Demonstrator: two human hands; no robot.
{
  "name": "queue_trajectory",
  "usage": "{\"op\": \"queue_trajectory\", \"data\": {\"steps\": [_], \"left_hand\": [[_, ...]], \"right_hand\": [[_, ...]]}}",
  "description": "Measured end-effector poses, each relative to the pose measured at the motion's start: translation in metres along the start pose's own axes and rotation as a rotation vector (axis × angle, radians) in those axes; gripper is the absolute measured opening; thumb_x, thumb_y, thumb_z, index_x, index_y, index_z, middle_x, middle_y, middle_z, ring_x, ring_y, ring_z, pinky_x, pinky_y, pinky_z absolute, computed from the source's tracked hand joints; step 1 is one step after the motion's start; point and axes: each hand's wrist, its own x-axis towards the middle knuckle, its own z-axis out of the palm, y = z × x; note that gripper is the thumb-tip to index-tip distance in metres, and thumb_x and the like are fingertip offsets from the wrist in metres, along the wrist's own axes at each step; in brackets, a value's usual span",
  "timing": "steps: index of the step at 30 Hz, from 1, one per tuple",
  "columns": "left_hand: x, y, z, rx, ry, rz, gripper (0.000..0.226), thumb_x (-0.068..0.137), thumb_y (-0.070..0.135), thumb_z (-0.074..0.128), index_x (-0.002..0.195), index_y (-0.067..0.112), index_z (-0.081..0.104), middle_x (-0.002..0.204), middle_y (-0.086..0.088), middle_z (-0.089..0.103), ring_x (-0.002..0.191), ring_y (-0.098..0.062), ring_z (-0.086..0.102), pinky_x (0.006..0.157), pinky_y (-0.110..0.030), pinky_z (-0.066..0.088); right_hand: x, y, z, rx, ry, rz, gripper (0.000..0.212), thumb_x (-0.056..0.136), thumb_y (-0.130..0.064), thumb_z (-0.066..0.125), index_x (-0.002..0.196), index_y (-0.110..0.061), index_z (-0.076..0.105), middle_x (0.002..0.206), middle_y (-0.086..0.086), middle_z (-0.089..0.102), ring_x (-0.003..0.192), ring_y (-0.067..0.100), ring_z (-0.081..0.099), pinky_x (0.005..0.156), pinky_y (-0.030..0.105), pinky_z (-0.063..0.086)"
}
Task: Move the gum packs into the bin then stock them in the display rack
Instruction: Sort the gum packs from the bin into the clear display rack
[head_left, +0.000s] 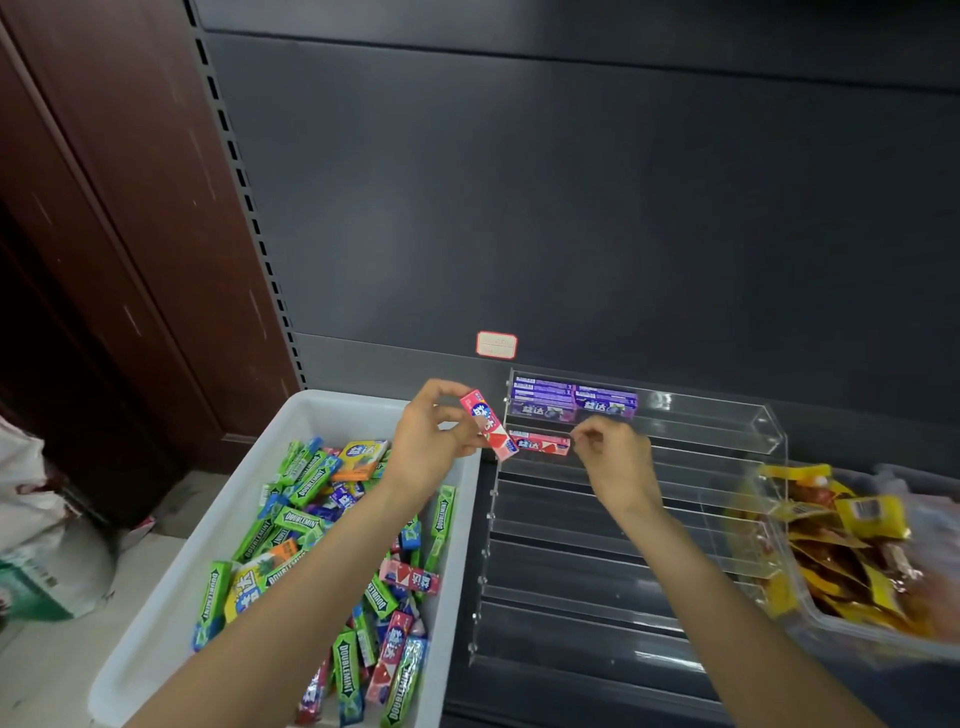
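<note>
My left hand (427, 441) holds a pink gum pack (488, 423) tilted, just left of the clear tiered display rack (675, 525). My right hand (613, 457) pinches the right end of another pink pack (540, 444) lying in the rack's second tier. Two purple packs (574, 404) lie side by side in the top tier. The lower tiers hold nothing. A white bin (171, 603) at the left is filled with several green, pink, purple and yellow gum packs (332, 545).
A clear tub (852, 636) of yellow and red snack packets sits at the right, touching the rack. The dark shelf back panel (571, 208) with a small price label (496, 345) rises behind. Bags lie on the floor (47, 551) at left.
</note>
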Motion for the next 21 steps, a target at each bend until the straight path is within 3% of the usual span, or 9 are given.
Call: {"op": "queue_trajectory", "data": {"steps": [3, 5, 8, 12, 15, 21], "left_hand": [[0.001, 0.002, 0.014, -0.020, 0.003, 0.006, 0.025, 0.086, 0.007, 0.064, 0.102, 0.012, 0.046, 0.086, -0.004, 0.065, 0.066, -0.008, 0.068, 0.063, -0.019, 0.056], [0.001, 0.004, 0.026, -0.030, -0.025, 0.018, 0.026, 0.086, 0.008, 0.065, 0.102, 0.010, 0.044, 0.087, -0.006, 0.064, 0.073, -0.015, 0.068, 0.068, -0.025, 0.058], [0.004, 0.001, 0.036, 0.014, -0.036, 0.028, 0.025, 0.086, 0.008, 0.065, 0.099, 0.014, 0.045, 0.088, -0.005, 0.065, 0.079, -0.016, 0.065, 0.071, -0.028, 0.055], [0.009, -0.013, 0.029, 0.225, -0.005, 0.026, 0.031, 0.090, 0.014, 0.060, 0.119, 0.014, 0.050, 0.117, -0.003, 0.062, 0.100, -0.013, 0.060, 0.075, -0.014, 0.047], [0.009, -0.020, 0.023, 0.386, -0.079, 0.064, 0.046, 0.091, 0.019, 0.060, 0.134, 0.018, 0.046, 0.133, 0.001, 0.053, 0.118, -0.016, 0.054, 0.088, -0.024, 0.044], [0.010, -0.027, 0.022, 0.448, -0.285, 0.047, 0.058, 0.090, 0.021, 0.061, 0.142, 0.029, 0.036, 0.137, 0.004, 0.051, 0.119, -0.017, 0.054, 0.099, -0.038, 0.044]], "right_hand": [[-0.006, -0.016, -0.009, 0.250, -0.101, -0.063, 0.015, 0.089, -0.019, 0.062, 0.100, -0.013, 0.069, 0.095, -0.002, 0.070, 0.087, 0.010, 0.065, 0.081, 0.020, 0.051], [-0.007, -0.023, -0.011, 0.335, -0.171, -0.093, 0.014, 0.085, -0.019, 0.067, 0.098, -0.015, 0.070, 0.092, -0.004, 0.070, 0.086, 0.009, 0.066, 0.078, 0.021, 0.052], [-0.004, -0.023, -0.013, 0.230, -0.157, -0.122, 0.012, 0.079, -0.014, 0.073, 0.090, -0.016, 0.070, 0.085, -0.007, 0.068, 0.077, 0.002, 0.061, 0.069, 0.011, 0.045], [0.003, -0.009, -0.017, 0.020, -0.101, -0.115, 0.013, 0.083, -0.014, 0.069, 0.095, -0.012, 0.069, 0.090, -0.002, 0.066, 0.072, 0.001, 0.054, 0.064, 0.005, 0.040], [0.007, 0.001, -0.017, -0.137, -0.094, -0.108, 0.017, 0.084, -0.017, 0.068, 0.101, -0.012, 0.069, 0.097, 0.002, 0.068, 0.080, 0.006, 0.056, 0.074, 0.016, 0.046], [0.011, 0.006, 0.003, -0.218, -0.103, -0.109, 0.019, 0.083, -0.018, 0.069, 0.102, -0.013, 0.069, 0.102, 0.005, 0.066, 0.086, 0.013, 0.062, 0.081, 0.025, 0.053]]}}
